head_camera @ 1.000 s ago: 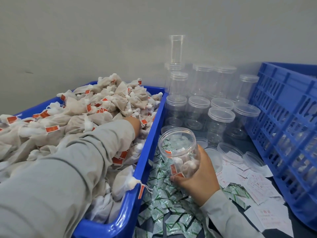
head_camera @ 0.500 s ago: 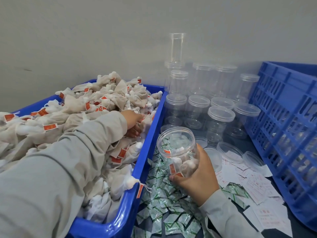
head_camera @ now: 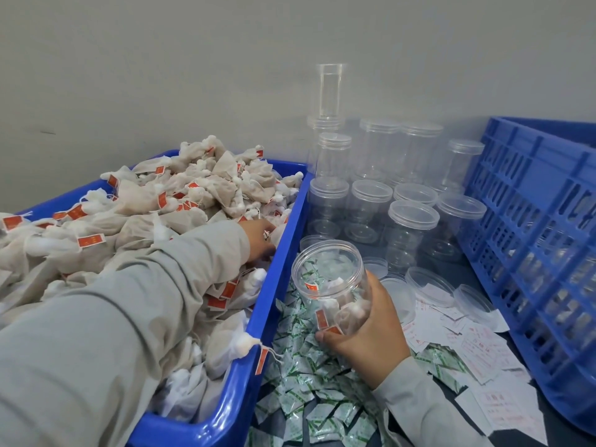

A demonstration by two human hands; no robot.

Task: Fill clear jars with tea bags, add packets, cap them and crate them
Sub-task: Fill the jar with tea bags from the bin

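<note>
— Filling is where we stand, isn't it? Our right hand [head_camera: 364, 330] wraps its fingers [head_camera: 325, 336] round the lower wall of the open clear plastic jar [head_camera: 329, 285], tilted with its mouth toward the blue plastic tub [head_camera: 258, 317] on the left side of the desk. Only a few bags lie in the bottom of it, so we judge the jar far from full.

— Agreed. And our left hand [head_camera: 258, 237] is down in the heap of beige tea bags with red paper tags [head_camera: 180, 195], at the tub's right wall. Its fingers are curled in among the bags, seemingly closed on one or more, though the heap hides most of the grip.

— So the next move calls for lifting that handful over the tub's rim and dropping it into the jar's mouth, which sits just beside the rim. We should watch the strings and tags; one bag already hangs over the rim nearer us.

— The packets come later. The green-and-white sachets [head_camera: 300, 382] are spread on the desk under the jar, the white printed slips [head_camera: 483, 350] to their right.

— And loose clear lids [head_camera: 429, 285] lie just beyond our right hand, capped empty jars [head_camera: 412, 221] behind them at the desk's far edge, the blue slatted crate [head_camera: 532, 237] along the right edge.
</note>
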